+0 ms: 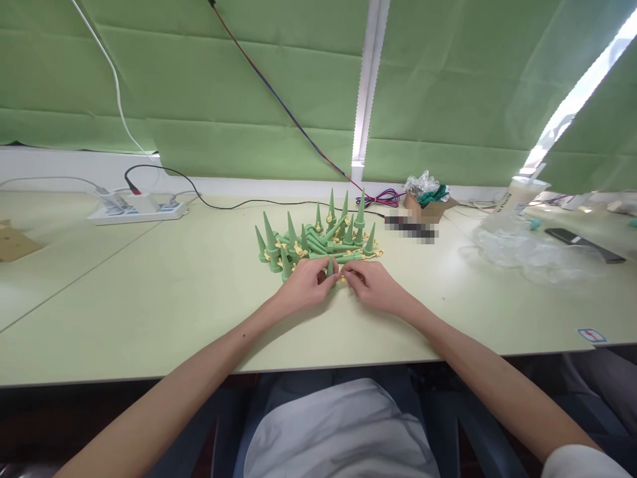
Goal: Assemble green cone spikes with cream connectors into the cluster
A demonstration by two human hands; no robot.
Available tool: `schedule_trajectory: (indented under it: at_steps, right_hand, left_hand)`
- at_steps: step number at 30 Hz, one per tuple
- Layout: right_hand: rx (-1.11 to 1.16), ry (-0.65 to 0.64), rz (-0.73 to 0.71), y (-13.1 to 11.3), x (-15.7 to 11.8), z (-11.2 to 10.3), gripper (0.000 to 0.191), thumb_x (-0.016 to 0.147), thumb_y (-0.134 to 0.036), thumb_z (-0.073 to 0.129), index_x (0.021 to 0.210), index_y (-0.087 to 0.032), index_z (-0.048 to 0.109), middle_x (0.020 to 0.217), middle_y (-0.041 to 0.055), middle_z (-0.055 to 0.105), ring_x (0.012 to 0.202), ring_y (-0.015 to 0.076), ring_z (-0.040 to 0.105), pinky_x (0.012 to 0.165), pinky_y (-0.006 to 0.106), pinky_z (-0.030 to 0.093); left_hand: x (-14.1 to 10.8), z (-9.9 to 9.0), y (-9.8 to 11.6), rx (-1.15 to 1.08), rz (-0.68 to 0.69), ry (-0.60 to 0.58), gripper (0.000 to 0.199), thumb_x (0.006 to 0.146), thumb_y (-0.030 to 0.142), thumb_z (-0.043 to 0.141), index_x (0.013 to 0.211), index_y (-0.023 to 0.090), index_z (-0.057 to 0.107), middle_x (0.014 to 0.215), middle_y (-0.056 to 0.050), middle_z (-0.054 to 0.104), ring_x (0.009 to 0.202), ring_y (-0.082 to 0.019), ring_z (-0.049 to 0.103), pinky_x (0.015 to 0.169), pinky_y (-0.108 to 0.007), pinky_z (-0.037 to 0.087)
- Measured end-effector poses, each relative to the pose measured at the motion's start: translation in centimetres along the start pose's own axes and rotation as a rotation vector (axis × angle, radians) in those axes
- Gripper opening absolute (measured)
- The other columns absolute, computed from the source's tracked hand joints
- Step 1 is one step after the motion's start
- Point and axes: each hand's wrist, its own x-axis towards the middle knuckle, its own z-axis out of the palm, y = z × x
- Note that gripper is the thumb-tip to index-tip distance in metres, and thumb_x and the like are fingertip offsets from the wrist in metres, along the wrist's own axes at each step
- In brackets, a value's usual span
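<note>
White shirt [343, 431] lies closest to my lens, with two bare forearms reaching past it over the pale table [174, 318]. On my feed, the left hand [312, 282] pinches a green cone [330, 267] between thumb and fingers, tip upward, just in front of a cluster of similar pieces. The right hand [371, 284] is just beside it, thumb and fingertips drawn together on a small yellow bit [343, 277], though its fingers hide most of that from me. Behind both hands I see the cluster: green spikes [269, 232], many upright, others lying across one another, with yellow ties [298, 249] among them. Far left I have a power strip [162, 212]; far right, a cup [520, 192], a clear bag [537, 255] and a phone [582, 243].
</note>
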Motion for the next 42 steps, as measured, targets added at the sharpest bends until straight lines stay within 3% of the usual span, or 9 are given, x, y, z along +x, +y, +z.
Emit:
schedule_trajectory:
  at_steps: [19,26,42]
  right_hand:
    - [0.072,0.161,0.035,-0.53,0.19,-0.37,0.021,0.094,-0.019,0.046,0.084,-0.018,0.064,0.067,0.0007,0.062,0.056,0.0134,0.050,0.060,0.026,0.037]
    - [0.091,0.141,0.047,-0.55,0.18,-0.52,0.021,0.094,-0.020,0.047,0.084,-0.018,0.065,0.067,0.0011,0.062,0.057,0.0139,0.052,0.060,0.027,0.039]
    - [0.136,0.130,0.055,-0.67,0.14,-0.55,0.023,0.095,-0.023,0.046,0.082,-0.019,0.064,0.063,0.0009,0.061,0.055,0.0143,0.053,0.059,0.027,0.041]
  left_hand:
    - [0.05,-0.47,0.79,-0.152,-0.091,0.135,0.022,0.088,0.038,0.056,0.079,0.018,0.059,0.050,0.003,0.056,0.044,-0.015,0.055,0.047,-0.025,0.040]
    - [-0.05,-0.63,0.89,-0.228,-0.095,0.143,0.024,0.087,0.039,0.057,0.078,0.018,0.056,0.058,0.002,0.060,0.043,-0.013,0.057,0.047,-0.025,0.043]
    - [-0.09,-0.67,0.76,-0.344,-0.143,0.125,0.022,0.086,0.038,0.060,0.079,0.018,0.054,0.052,0.004,0.054,0.040,-0.012,0.054,0.042,-0.024,0.040]
